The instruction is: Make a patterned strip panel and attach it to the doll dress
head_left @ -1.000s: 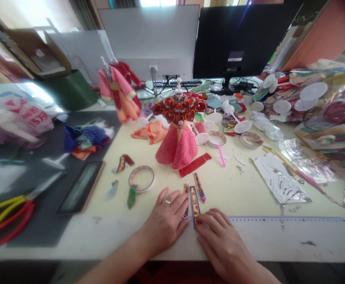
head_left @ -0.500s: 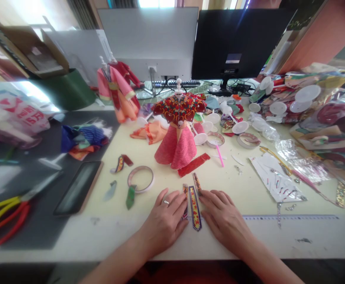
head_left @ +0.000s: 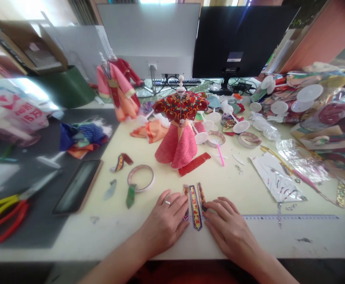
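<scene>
Three patterned ribbon strips lie side by side near the table's front. The middle strip (head_left: 195,207), yellow and red with a dark blue edge and a pointed lower end, lies between my hands, untouched. My left hand (head_left: 168,215) rests flat with its fingers spread, fingertips on the left strip (head_left: 185,191), whose lower part they partly cover. On the other side my right hand (head_left: 230,221) lies flat, its fingertips touching the right strip (head_left: 201,191) near its lower end. Behind them stands a small dress form in a red patterned collar (head_left: 180,106) and pink skirt (head_left: 175,146).
A red fabric strip (head_left: 194,164) lies by the skirt. Left are a tape roll (head_left: 152,180), a phone (head_left: 77,187) and large scissors (head_left: 23,201). A ruler (head_left: 290,217) and white card (head_left: 274,177) are on the right; two monitors (head_left: 148,35) stand behind.
The right strip and my right hand have moved toward the table's front edge, bringing that strip's top about level with the others. My left hand has barely moved.
</scene>
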Available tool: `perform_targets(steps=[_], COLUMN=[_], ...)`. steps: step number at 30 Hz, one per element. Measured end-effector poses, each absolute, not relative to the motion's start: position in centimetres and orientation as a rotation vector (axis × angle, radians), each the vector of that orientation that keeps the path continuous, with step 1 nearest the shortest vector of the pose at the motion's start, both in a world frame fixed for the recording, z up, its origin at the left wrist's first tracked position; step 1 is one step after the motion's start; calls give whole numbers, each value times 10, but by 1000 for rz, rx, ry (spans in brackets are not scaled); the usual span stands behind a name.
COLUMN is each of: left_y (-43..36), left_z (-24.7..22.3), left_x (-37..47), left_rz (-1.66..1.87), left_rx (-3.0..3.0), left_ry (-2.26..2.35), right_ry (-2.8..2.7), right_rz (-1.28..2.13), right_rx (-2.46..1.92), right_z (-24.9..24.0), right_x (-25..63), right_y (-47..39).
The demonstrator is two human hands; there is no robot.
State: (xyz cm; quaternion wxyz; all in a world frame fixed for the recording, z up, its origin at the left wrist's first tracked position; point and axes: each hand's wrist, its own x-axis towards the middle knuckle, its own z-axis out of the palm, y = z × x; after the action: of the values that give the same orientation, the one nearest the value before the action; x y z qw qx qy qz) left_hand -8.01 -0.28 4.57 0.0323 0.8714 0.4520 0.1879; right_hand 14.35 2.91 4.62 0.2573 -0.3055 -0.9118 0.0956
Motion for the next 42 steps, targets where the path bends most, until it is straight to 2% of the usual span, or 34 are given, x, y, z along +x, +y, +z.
perform_targets(steps=[42], left_y=[-3], left_z=[45], left_x=[-80], left_rz=[583], left_rx=[2662], left_ry=[1404], right_ry=[-2497], right_rz=[331], right_rx=[-831], right_z=[46], right_x=[144], right_y=[34])
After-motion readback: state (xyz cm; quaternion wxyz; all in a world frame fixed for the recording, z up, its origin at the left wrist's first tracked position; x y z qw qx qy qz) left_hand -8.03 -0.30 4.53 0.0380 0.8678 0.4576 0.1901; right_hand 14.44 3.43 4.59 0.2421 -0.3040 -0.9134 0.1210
